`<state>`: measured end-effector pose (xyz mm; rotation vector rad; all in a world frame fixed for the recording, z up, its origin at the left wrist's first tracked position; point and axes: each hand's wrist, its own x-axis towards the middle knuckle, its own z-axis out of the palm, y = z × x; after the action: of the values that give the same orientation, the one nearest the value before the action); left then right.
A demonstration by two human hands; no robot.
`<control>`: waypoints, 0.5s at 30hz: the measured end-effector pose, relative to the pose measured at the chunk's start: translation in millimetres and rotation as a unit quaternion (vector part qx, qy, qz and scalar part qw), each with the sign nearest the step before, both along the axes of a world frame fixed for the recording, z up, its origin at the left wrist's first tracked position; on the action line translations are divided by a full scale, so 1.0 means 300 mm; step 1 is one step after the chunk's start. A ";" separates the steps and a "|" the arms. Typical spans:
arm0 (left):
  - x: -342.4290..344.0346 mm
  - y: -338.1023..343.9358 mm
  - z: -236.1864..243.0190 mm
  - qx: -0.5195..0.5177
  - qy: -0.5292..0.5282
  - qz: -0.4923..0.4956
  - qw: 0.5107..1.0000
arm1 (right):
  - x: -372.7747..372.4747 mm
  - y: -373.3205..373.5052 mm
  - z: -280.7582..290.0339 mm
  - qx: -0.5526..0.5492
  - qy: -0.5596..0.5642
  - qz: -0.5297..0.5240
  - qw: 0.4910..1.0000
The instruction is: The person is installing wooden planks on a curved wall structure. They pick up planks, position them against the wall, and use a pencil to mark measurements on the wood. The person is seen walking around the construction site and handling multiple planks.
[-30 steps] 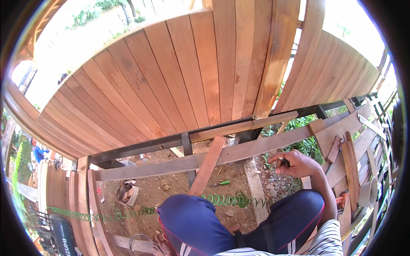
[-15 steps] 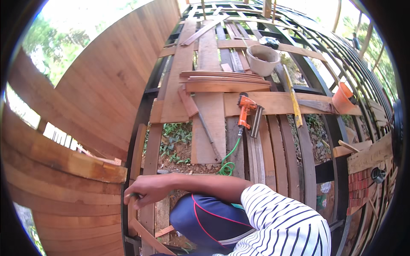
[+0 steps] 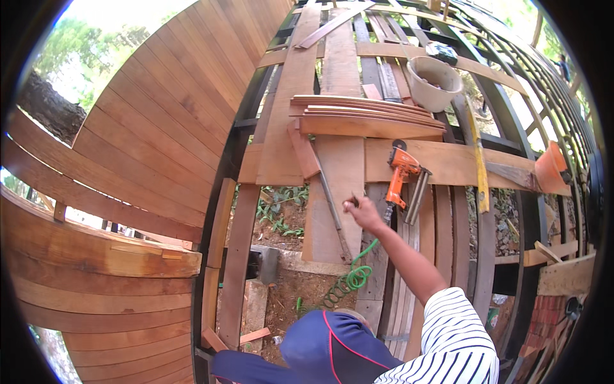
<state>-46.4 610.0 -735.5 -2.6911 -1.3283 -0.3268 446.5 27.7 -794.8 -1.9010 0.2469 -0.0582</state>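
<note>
My right hand [image 3: 363,214] is raised over a flat board with its fingers curled around a small dark object I cannot make out. Just to its right lies an orange nail gun [image 3: 401,171] with a coiled green hose [image 3: 355,276] attached. A long thin metal bar [image 3: 329,208] rests left of the hand on a wide board [image 3: 326,243]. Beyond, thin reddish planks [image 3: 371,128] are stacked, with a short board [image 3: 300,147] angled beside them. My left hand is out of view.
A slatted wooden panel [image 3: 153,115] fills the left side over a dark beam. Open framework shows soil and plants below. A pale bucket [image 3: 432,83], an orange bucket [image 3: 551,166] and a yellow level [image 3: 478,153] sit to the right. A distant person [image 3: 563,67] is at the far right.
The view has turned right from the panel toward the boards and nail gun. My right hand has moved from near the panel's beam rightward toward the nail gun.
</note>
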 end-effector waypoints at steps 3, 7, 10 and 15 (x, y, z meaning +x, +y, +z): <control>-0.014 -0.014 0.028 0.006 0.003 0.022 1.000 | 0.301 -0.063 -0.063 0.151 -0.030 -0.050 0.987; -0.060 -0.050 0.056 0.016 0.013 0.058 0.998 | 0.644 -0.083 -0.057 0.297 0.077 -0.134 0.942; -0.110 -0.069 0.076 0.024 0.018 0.082 0.996 | 0.846 -0.069 -0.046 0.365 0.057 -0.213 0.905; -0.454 -0.126 0.184 0.070 0.038 0.138 0.987 | 1.022 0.070 -0.060 0.522 0.061 -0.219 0.822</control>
<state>-182.7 572.1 -680.5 -2.3440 -1.5659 -0.2724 753.0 48.9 -812.7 -0.7184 0.6510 -0.0869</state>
